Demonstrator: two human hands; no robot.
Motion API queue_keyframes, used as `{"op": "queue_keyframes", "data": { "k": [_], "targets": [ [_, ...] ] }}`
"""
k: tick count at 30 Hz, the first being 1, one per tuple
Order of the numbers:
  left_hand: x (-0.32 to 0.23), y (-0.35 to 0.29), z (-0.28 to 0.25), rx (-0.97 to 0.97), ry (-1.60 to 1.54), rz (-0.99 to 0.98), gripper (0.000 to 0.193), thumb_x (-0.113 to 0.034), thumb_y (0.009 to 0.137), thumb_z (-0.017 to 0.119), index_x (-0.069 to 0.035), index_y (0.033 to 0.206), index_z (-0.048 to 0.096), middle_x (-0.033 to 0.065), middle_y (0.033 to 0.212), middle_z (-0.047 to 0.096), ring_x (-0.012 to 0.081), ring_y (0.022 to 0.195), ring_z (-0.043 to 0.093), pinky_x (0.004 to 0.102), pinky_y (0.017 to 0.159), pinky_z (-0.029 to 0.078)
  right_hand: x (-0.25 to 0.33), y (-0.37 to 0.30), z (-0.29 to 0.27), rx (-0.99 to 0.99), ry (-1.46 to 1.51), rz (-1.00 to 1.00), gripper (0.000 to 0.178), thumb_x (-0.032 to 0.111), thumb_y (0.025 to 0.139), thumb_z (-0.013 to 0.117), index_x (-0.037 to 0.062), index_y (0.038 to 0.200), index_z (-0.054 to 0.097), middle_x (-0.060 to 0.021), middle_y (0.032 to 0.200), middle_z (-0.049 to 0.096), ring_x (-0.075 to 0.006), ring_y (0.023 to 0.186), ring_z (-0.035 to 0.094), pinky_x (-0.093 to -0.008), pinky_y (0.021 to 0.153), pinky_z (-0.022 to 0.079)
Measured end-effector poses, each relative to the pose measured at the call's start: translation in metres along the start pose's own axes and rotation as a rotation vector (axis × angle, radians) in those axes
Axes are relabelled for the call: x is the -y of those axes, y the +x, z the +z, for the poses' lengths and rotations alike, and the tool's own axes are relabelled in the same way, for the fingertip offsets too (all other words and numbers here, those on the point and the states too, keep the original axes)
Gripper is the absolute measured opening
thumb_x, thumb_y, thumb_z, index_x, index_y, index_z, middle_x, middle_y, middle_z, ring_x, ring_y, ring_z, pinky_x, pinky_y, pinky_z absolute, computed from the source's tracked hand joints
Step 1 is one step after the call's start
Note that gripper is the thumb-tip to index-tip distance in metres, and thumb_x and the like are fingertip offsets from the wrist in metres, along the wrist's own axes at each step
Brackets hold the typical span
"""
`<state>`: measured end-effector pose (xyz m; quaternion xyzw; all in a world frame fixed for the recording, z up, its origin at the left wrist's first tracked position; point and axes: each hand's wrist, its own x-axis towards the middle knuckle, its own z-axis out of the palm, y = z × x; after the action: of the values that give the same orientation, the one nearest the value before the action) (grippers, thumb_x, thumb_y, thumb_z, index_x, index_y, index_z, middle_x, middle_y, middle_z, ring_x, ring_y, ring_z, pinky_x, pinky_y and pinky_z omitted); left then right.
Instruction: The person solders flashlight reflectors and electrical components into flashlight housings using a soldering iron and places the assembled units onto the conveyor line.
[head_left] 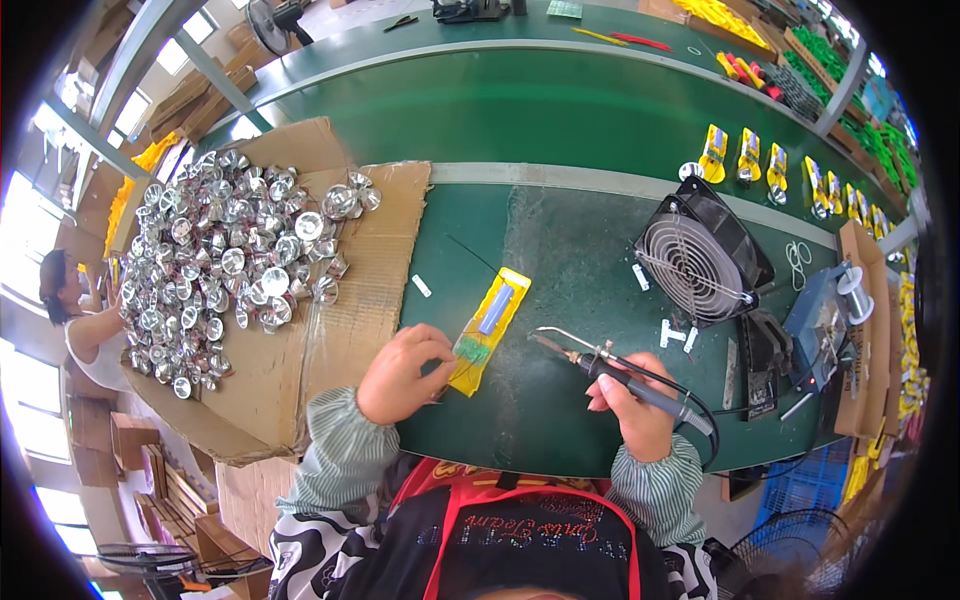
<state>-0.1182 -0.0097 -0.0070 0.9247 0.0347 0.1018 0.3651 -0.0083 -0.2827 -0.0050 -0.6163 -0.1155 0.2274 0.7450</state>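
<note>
Right hand [643,408] has fingers wrapped round a soldering iron [652,394], clear of the yellow case [504,331]. Left hand [405,375], fingers curled beside it, can't tell if pinching anything. Case lies on the green worktop [560,440].

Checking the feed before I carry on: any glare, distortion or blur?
All in the head view: windows at left glare white; metal cups glint; far rail bows; picture corners go black; left hand and right hand look reasonably sharp.
</note>
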Motion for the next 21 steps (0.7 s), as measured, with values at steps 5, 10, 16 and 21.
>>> {"op": "queue_keyframes", "data": {
  "k": [5,10,16,21],
  "targets": [
    [-0.001,0.042,-0.011,0.116,0.531,0.22,0.039,-0.007,0.075,0.061,-0.014,0.113,0.057,0.0098,0.086,0.056,0.0282,0.081,0.058,0.0378,0.069,0.048,0.003,-0.008,-0.012,-0.119,-0.013,-0.059,0.014,-0.001,0.083,0.061,-0.0054,0.094,0.053,-0.0145,0.078,0.064,-0.0152,0.066,0.063,-0.0253,0.058,0.054],
    [-0.016,0.067,-0.003,0.504,0.994,0.576,0.054,-0.008,0.08,0.054,-0.033,0.127,0.049,0.0058,0.083,0.05,0.0209,0.074,0.058,0.0337,0.06,0.047,0.0,-0.015,-0.021,-0.136,0.023,-0.079,0.016,0.0,0.082,0.063,-0.004,0.095,0.054,-0.0138,0.081,0.065,-0.0142,0.067,0.064,-0.0253,0.057,0.055],
    [-0.015,0.062,0.011,0.496,1.035,0.526,0.036,-0.021,0.076,0.062,-0.018,0.111,0.058,0.0037,0.08,0.056,0.019,0.074,0.059,0.0333,0.062,0.047,0.004,-0.022,-0.021,-0.109,0.048,-0.06,0.016,0.001,0.082,0.064,-0.0041,0.094,0.054,-0.0138,0.081,0.065,-0.0147,0.067,0.064,-0.0256,0.058,0.055],
    [-0.026,0.053,0.021,0.433,0.984,0.248,0.039,-0.041,0.068,0.071,-0.009,0.085,0.057,0.0027,0.077,0.058,0.0197,0.075,0.059,0.0328,0.063,0.047,0.016,-0.024,-0.014,-0.184,0.006,-0.085,0.016,0.001,0.083,0.061,-0.0045,0.095,0.052,-0.0144,0.076,0.064,-0.0154,0.063,0.063,-0.0258,0.058,0.054]
  ]
}}
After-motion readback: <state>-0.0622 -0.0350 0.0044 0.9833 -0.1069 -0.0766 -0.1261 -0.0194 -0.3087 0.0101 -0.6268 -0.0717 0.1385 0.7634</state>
